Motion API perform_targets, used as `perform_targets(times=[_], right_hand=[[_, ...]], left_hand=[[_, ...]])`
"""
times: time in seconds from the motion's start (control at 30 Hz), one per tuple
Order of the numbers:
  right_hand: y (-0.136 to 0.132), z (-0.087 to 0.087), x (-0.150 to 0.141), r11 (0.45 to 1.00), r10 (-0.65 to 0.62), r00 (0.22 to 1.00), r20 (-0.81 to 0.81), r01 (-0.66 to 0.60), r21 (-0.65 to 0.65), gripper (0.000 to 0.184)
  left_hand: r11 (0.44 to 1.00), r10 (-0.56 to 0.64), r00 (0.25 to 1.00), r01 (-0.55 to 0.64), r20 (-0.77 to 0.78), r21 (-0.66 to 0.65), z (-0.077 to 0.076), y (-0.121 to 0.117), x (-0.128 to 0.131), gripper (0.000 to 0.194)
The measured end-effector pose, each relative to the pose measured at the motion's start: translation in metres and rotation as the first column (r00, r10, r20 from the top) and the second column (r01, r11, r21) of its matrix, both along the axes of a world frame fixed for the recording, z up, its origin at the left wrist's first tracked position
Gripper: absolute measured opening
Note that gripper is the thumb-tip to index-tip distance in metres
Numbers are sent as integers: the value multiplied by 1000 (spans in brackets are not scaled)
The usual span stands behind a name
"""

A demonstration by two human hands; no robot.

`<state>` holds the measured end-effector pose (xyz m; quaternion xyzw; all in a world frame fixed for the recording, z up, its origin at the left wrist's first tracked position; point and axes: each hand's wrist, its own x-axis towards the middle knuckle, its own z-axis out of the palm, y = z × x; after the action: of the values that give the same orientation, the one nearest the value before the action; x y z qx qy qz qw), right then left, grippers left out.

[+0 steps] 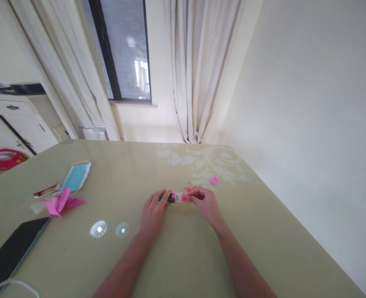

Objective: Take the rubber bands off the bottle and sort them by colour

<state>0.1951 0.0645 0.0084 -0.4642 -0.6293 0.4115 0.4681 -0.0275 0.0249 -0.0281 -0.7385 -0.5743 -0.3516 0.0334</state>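
A short, slim tube (179, 197) lies sideways between my hands, low over the table. Its left part is dark with bits of yellow, and its right part is pink, white and red; its exact kind I cannot make out. My left hand (155, 211) grips the dark end with its fingers over it. At the other end, the thumb and fingers of my right hand (205, 203) pinch the reddish tip, which they partly hide. Just beyond that hand are thin red-orange pieces (189, 188) and a small bright pink piece (214, 180).
Toward the left of the glossy table (183, 256) are a pink paper crane (60, 202), a blue face mask (76, 177), a thin brown strip (46, 191) and a dark phone (13, 250) near a white cable (15, 282). A wall (319, 136) borders the right side.
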Motion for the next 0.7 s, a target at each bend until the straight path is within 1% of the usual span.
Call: perform_targets(times=[0.1, 0.2, 0.37, 0.47, 0.6, 0.7], right_hand=[[1, -4, -1, 999, -44, 998, -52, 43, -14, 13], [-1, -2, -2, 999, -40, 999, -29, 40, -16, 14], [-6, 7, -2, 999, 50, 999, -3, -50, 21, 24], [-9, 12, -1, 992, 126, 992, -10, -126, 3, 26], [-9, 13, 0, 990, 134, 989, -57, -136, -38, 23], [-8, 11, 1, 986, 127, 984, -125, -139, -94, 22]], left_hand=[[999, -45, 998, 45, 39, 19, 0, 0, 0, 41], [999, -40, 996, 39, 85, 11, 0, -1, 0, 41], [999, -7, 988, 15, 154, -51, -2, 0, -1, 43], [997, -6, 982, 20, 188, -71, -1, 1, -2, 43], [995, -21, 971, 43, 239, -87, -1, 2, -2, 42], [995, -34, 963, 57, 266, -80, -1, 4, -2, 42]])
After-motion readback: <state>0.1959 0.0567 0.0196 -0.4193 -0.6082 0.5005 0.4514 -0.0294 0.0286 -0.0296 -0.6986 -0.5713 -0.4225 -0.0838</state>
